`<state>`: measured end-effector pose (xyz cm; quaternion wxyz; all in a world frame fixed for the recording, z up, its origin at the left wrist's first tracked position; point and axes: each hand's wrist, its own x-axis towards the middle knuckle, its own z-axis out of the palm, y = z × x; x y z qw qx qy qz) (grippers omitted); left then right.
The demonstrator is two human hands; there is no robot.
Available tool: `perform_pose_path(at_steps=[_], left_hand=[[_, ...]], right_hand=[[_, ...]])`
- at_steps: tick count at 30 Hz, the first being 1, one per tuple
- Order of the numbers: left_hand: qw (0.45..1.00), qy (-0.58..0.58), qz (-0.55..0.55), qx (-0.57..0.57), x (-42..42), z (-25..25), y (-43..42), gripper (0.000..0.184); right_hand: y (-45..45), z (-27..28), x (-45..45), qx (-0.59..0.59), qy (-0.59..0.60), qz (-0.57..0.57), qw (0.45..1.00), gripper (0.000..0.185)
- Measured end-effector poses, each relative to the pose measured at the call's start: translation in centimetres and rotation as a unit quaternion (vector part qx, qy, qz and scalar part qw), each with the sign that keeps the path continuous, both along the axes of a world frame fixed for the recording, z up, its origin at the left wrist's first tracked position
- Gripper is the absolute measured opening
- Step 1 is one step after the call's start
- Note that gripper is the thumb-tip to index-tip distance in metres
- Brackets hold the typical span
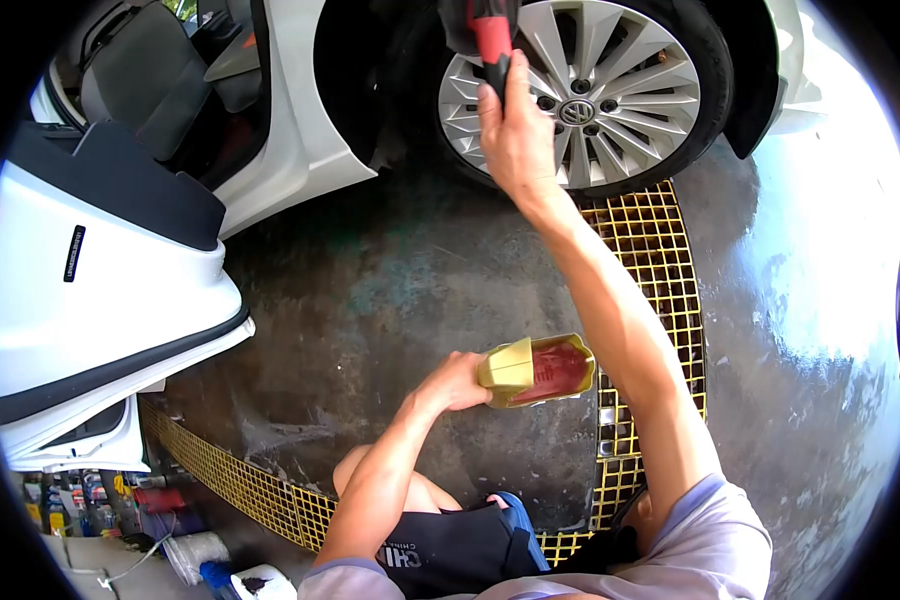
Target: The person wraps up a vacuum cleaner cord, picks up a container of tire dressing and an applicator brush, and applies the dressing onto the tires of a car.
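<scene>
My right hand (522,145) is closed round the handle of a red-and-black brush (492,40), raised at the upper left of the car wheel (582,75). The brush's dark head is partly cut off at the top of the view. Silver spokes and a round badge show on the wheel. Lower down, my left hand (455,382) grips a yellowish cut-open plastic jug (511,368) by its near side. Reddish liquid (560,370) lies inside the jug, which is held above the floor. The left fingers are partly hidden behind it.
An open white car door (110,290) stands at the left, with a car seat (145,80) behind it. Yellow floor grating (660,270) runs below the wheel and curves round at the bottom. The dark floor (810,420) looks wet. Buckets (195,555) and bottles stand at the lower left.
</scene>
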<state>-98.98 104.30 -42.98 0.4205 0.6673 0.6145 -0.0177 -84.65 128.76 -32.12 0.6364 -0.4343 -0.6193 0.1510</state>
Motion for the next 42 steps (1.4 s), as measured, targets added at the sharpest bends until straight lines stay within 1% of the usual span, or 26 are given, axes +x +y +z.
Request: perform_pose_path(at_steps=[1, 2, 3, 5, 6, 8, 10, 13, 15, 17, 19, 21, 23, 24, 25, 27, 29, 31, 33, 35, 36, 37, 39, 40, 41, 42], left_hand=[[1.000, -0.010, -0.001, 0.004, -0.4, -0.1, -0.2, 0.042], [1.000, -0.014, 0.011, -0.005, -0.5, 0.2, -0.2, 0.040], [1.000, 0.003, -0.002, -0.002, -0.4, 0.1, 0.0, 0.040], [0.999, 0.037, -0.026, -0.003, 0.2, -0.4, 0.0, 0.039], [0.998, 0.045, -0.023, -0.036, 0.7, 0.4, 0.3, 0.040], [0.998, 0.053, -0.016, -0.025, 1.0, 0.2, 0.8, 0.041], [0.998, 0.063, -0.013, -0.018, 1.2, -0.2, 0.7, 0.043], [0.998, 0.061, -0.020, -0.008, 1.5, -0.1, 0.6, 0.043], [0.998, 0.059, -0.023, 0.001, 1.5, -0.1, 1.0, 0.044], [0.994, 0.097, -0.011, -0.044, 1.6, -0.5, 1.6, 0.045], [0.995, 0.098, -0.011, -0.033, 2.1, 0.3, 1.6, 0.045], [0.997, 0.073, -0.012, -0.025, 1.5, 0.7, 1.3, 0.046], [0.999, 0.040, -0.009, -0.014, 0.3, -0.3, 1.0, 0.044], [0.999, 0.038, 0.000, -0.014, 0.0, -0.5, 0.9, 0.044], [0.999, 0.038, 0.002, -0.016, -0.1, -0.5, 0.8, 0.044], [0.999, 0.032, 0.009, -0.020, -0.2, -0.5, 0.8, 0.044], [0.999, 0.041, 0.005, -0.017, -0.2, -1.0, 1.1, 0.044], [0.996, 0.079, -0.009, -0.028, 0.9, 0.5, 1.4, 0.043], [0.997, 0.072, -0.007, -0.018, 1.0, 0.0, 1.7, 0.042], [0.998, 0.058, 0.010, -0.028, 1.0, 0.1, 2.1, 0.042], [0.997, 0.072, 0.007, -0.033, 1.2, 0.3, 2.3, 0.042], [0.997, 0.068, 0.012, -0.029, 1.4, -0.1, 2.0, 0.042], [0.997, 0.068, 0.020, -0.015, 0.5, -0.7, 2.2, 0.043], [0.998, 0.054, 0.035, -0.018, 0.3, -0.9, 2.3, 0.043], [0.998, 0.044, 0.038, -0.015, 0.3, -1.2, 2.3, 0.044], [0.999, 0.034, 0.039, -0.011, 0.3, -1.6, 2.5, 0.044]], right_hand=[[0.7, -2.0, -1.2, 0.026, -0.041, -0.026, 0.999, 0.068], [0.5, -3.7, -2.2, 0.006, -0.072, -0.015, 0.997, 0.069], [0.1, -5.9, -3.2, 0.032, -0.089, -0.002, 0.996, 0.069], [-1.8, -11.3, -4.6, -0.043, -0.225, 0.023, 0.973, 0.067], [-3.1, -13.7, -4.6, -0.080, -0.278, 0.049, 0.956, 0.065], [-4.6, -19.3, -3.8, -0.214, -0.368, 0.127, 0.896, 0.067], [-4.4, -25.7, -3.1, -0.367, -0.346, 0.145, 0.851, 0.067], [-5.1, -23.6, -0.4, -0.387, -0.396, 0.151, 0.819, 0.064], [-5.4, -16.5, 0.2, -0.311, -0.424, 0.208, 0.825, 0.059], [-5.3, -10.0, 0.4, -0.132, -0.402, 0.185, 0.887, 0.057], [-4.2, -2.8, 1.2, -0.007, -0.360, 0.088, 0.929, 0.061], [-1.5, 2.5, 3.7, 0.055, -0.279, -0.035, 0.958, 0.057], [0.7, 6.3, 8.6, 0.047, -0.284, -0.070, 0.955, 0.059], [0.5, 6.8, 10.8, 0.034, -0.280, -0.098, 0.954, 0.058], [0.4, 6.5, 13.0, 0.021, -0.278, -0.127, 0.952, 0.058], [1.6, 3.2, 18.5, 0.004, -0.217, -0.214, 0.952, 0.057], [2.3, -0.8, 23.7, -0.034, -0.109, -0.252, 0.961, 0.057], [1.2, -5.3, 26.5, -0.103, -0.067, -0.261, 0.957, 0.054], [0.8, -11.4, 28.0, -0.204, -0.036, -0.289, 0.935, 0.052], [-1.4, -15.1, 29.1, -0.344, 0.065, -0.222, 0.910, 0.050], [-1.4, -19.4, 30.3, -0.449, 0.095, -0.158, 0.874, 0.048], [-1.6, -22.7, 31.1, -0.545, 0.125, -0.089, 0.824, 0.046], [-6.5, -19.2, 27.9, -0.459, 0.108, -0.123, 0.873, 0.040], [-6.0, -18.9, 27.5, -0.442, 0.097, -0.155, 0.878, 0.046], [-5.0, -18.4, 26.7, -0.307, 0.035, -0.240, 0.920, 0.054], [-4.2, -17.7, 26.7, -0.299, 0.101, -0.243, 0.917, 0.058]])
